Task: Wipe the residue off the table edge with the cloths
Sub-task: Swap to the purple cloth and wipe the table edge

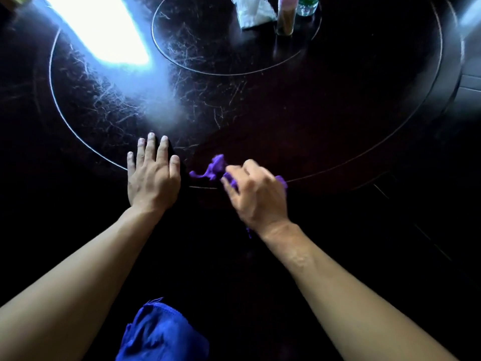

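Purple cloth (214, 169) sits bunched under the right hand (256, 195), whose grip is clenched round it: the fingers curl over the wad and a loose tail of it pokes out beyond the fingertips, towards the left hand (152, 175). A little more of the purple shows past the far side of the knuckles and a shred below the wrist. That hand is blurred, so I cannot tell how hard it presses. It lies on the dark table (325, 113), right on the thin pale line that rings the top near its edge.

Just beside it, the left hand is released, flat on the table with fingers straight and close together, palm down, holding nothing. Its fingertips reach across the same pale ring. The two hands are near but not touching, with the tail of purple cloth between them.

Behind both grips, down between the forearms, a blue cloth (161, 334) lies crumpled and untouched.

Well beyond the hands, on an inner disc (208, 61) of the table, stand a white bag (253, 11), a slim bottle (286, 16) with a pink top and a clear bottle (308, 5) with a green label. Fine scratches show across the top, and a hard white glare (104, 29) falls far ahead of the left hand.
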Action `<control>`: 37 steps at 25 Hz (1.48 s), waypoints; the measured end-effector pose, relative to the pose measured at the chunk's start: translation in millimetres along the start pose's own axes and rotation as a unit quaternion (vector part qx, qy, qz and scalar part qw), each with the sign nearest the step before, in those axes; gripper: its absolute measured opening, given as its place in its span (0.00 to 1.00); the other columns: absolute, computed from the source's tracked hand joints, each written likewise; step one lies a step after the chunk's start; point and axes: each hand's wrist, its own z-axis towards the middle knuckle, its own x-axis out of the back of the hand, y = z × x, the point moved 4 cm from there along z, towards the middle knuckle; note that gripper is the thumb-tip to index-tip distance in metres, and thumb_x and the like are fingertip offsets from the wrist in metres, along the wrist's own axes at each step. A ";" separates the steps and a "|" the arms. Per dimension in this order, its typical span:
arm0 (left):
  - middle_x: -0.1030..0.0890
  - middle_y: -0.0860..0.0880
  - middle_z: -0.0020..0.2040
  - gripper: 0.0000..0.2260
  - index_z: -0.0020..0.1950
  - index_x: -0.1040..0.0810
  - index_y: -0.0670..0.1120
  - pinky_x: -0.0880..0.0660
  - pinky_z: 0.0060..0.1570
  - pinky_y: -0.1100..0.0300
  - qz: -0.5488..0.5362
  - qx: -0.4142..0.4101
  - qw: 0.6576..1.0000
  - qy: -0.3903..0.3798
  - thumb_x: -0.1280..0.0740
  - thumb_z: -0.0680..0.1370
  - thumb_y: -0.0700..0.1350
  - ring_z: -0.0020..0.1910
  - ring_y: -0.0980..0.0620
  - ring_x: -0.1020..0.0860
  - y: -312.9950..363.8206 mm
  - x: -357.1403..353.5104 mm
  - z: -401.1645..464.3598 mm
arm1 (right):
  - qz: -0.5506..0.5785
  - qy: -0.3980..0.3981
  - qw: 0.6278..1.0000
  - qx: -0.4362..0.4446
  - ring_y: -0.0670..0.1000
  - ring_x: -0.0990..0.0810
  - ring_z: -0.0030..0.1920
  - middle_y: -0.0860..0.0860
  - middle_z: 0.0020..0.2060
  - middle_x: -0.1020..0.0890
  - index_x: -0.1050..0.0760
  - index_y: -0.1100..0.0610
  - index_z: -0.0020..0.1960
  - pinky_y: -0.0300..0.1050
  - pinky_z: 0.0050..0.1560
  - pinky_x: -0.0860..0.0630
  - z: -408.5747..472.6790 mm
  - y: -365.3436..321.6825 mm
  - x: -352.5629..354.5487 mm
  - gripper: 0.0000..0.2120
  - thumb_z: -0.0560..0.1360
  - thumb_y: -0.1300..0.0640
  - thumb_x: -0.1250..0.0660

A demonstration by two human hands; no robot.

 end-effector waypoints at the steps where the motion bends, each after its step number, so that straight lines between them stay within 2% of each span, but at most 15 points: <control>1: 0.46 0.46 0.82 0.25 0.80 0.43 0.50 0.55 0.79 0.45 -0.003 -0.002 1.000 0.000 0.48 0.83 0.54 0.81 0.48 0.51 -4.8 1.5 2.6 | 0.002 -0.011 1.000 0.019 0.57 0.21 0.42 0.54 0.44 0.22 0.20 0.51 0.55 0.52 0.39 0.23 -1.1 -10.4 -4.9 0.13 0.78 0.46 0.37; 4: 0.46 0.48 0.82 0.25 0.80 0.42 0.52 0.55 0.79 0.46 -0.019 -0.013 1.000 0.001 0.48 0.83 0.53 0.81 0.50 0.50 -16.4 4.7 8.1 | -0.023 -0.007 1.000 0.004 0.58 0.21 0.44 0.54 0.45 0.22 0.21 0.52 0.52 0.51 0.39 0.23 15.3 3.4 -1.9 0.10 0.75 0.49 0.35; 7: 0.45 0.50 0.82 0.26 0.80 0.41 0.53 0.55 0.79 0.48 -0.037 -0.014 0.999 0.003 0.49 0.81 0.55 0.81 0.52 0.50 -24.3 6.4 10.3 | -0.073 0.043 0.993 -0.086 0.62 0.20 0.48 0.57 0.48 0.21 0.21 0.52 0.54 0.53 0.43 0.23 54.0 64.2 22.6 0.11 0.76 0.51 0.38; 10: 0.45 0.50 0.82 0.26 0.79 0.40 0.53 0.54 0.79 0.48 -0.039 -0.013 0.999 0.007 0.49 0.81 0.55 0.81 0.52 0.50 -27.7 7.6 12.9 | -0.104 0.106 0.974 -0.172 0.64 0.20 0.51 0.60 0.52 0.21 0.23 0.50 0.62 0.54 0.48 0.24 90.1 124.6 48.1 0.16 0.77 0.51 0.40; 14: 0.44 0.48 0.82 0.26 0.79 0.40 0.52 0.53 0.79 0.48 -0.028 -0.016 0.999 0.016 0.48 0.81 0.54 0.81 0.51 0.49 -26.2 6.1 13.6 | -0.095 0.129 0.955 -0.250 0.64 0.20 0.54 0.58 0.55 0.20 0.23 0.51 0.61 0.54 0.53 0.24 133.2 135.6 35.8 0.17 0.78 0.48 0.44; 16: 0.43 0.48 0.82 0.26 0.79 0.40 0.52 0.53 0.79 0.47 -0.023 -0.021 0.999 0.013 0.48 0.81 0.54 0.81 0.50 0.49 -27.1 4.8 14.2 | -0.080 0.094 0.971 -0.206 0.64 0.19 0.54 0.58 0.55 0.19 0.22 0.52 0.59 0.53 0.52 0.24 148.1 98.9 13.2 0.16 0.79 0.47 0.44; 20: 0.44 0.48 0.82 0.25 0.79 0.39 0.52 0.53 0.79 0.47 -0.031 -0.031 0.999 0.006 0.45 0.82 0.52 0.81 0.51 0.49 -37.0 7.3 20.0 | -0.025 -0.052 0.998 0.018 0.60 0.19 0.53 0.54 0.55 0.19 0.21 0.47 0.59 0.50 0.50 0.25 139.7 -17.8 -39.9 0.14 0.80 0.46 0.41; 23: 0.44 0.48 0.82 0.25 0.79 0.39 0.52 0.53 0.79 0.49 -0.049 -0.041 0.998 -0.008 0.45 0.81 0.50 0.81 0.51 0.49 -46.9 11.4 27.1 | 0.011 -0.161 0.972 0.173 0.58 0.18 0.50 0.52 0.50 0.19 0.20 0.49 0.57 0.50 0.45 0.23 95.9 -75.8 -60.1 0.13 0.78 0.46 0.37; 26: 0.44 0.48 0.82 0.24 0.79 0.38 0.51 0.54 0.79 0.49 -0.057 -0.044 0.997 -0.001 0.43 0.82 0.44 0.81 0.51 0.48 -55.3 14.3 32.5 | 0.070 -0.229 0.911 0.335 0.54 0.18 0.43 0.50 0.43 0.19 0.17 0.48 0.54 0.43 0.37 0.27 70.5 -77.3 -44.5 0.10 0.75 0.48 0.31; 28: 0.44 0.49 0.82 0.24 0.79 0.38 0.52 0.54 0.79 0.50 -0.060 -0.046 0.997 -0.001 0.43 0.82 0.44 0.81 0.52 0.49 -54.1 14.3 34.6 | 0.045 -0.201 0.929 0.308 0.54 0.19 0.44 0.51 0.44 0.20 0.18 0.47 0.56 0.45 0.39 0.26 90.6 -50.9 -38.4 0.11 0.74 0.49 0.30; 30: 0.43 0.49 0.81 0.25 0.79 0.38 0.52 0.54 0.79 0.50 -0.060 -0.044 0.997 0.000 0.43 0.82 0.44 0.81 0.52 0.49 -60.9 15.8 36.0 | 0.033 -0.093 0.988 0.115 0.57 0.18 0.47 0.52 0.46 0.20 0.18 0.46 0.57 0.48 0.42 0.24 126.2 -31.8 -37.2 0.12 0.75 0.50 0.32; 31: 0.43 0.49 0.81 0.25 0.79 0.38 0.52 0.54 0.79 0.50 -0.061 -0.048 0.997 0.001 0.43 0.81 0.44 0.81 0.52 0.49 -57.7 14.6 37.1 | 0.001 -0.041 0.999 0.014 0.59 0.19 0.48 0.53 0.47 0.21 0.19 0.47 0.57 0.50 0.44 0.24 136.2 -23.1 -37.8 0.12 0.76 0.49 0.34; 32: 0.43 0.50 0.81 0.25 0.79 0.38 0.52 0.53 0.79 0.50 -0.061 -0.052 0.997 0.001 0.43 0.81 0.44 0.81 0.52 0.49 -59.0 14.3 37.8 | -0.029 -0.021 0.999 -0.023 0.60 0.19 0.49 0.54 0.48 0.21 0.20 0.48 0.57 0.51 0.44 0.24 138.2 -30.8 -44.2 0.12 0.77 0.47 0.36; 34: 0.43 0.50 0.81 0.25 0.79 0.38 0.52 0.53 0.79 0.50 -0.063 -0.055 0.997 -0.001 0.42 0.81 0.44 0.81 0.52 0.48 -64.7 14.7 40.5 | -0.021 -0.060 0.997 0.044 0.61 0.18 0.48 0.53 0.49 0.21 0.20 0.48 0.57 0.52 0.43 0.22 121.7 -64.2 -57.3 0.13 0.77 0.46 0.38; 37: 0.42 0.50 0.81 0.25 0.79 0.37 0.52 0.53 0.79 0.51 -0.066 -0.057 0.996 0.003 0.42 0.81 0.44 0.81 0.53 0.48 -73.3 14.4 45.2 | 0.045 -0.155 0.957 0.243 0.58 0.17 0.40 0.51 0.44 0.20 0.18 0.46 0.55 0.48 0.34 0.22 63.6 -90.8 -55.0 0.12 0.77 0.46 0.38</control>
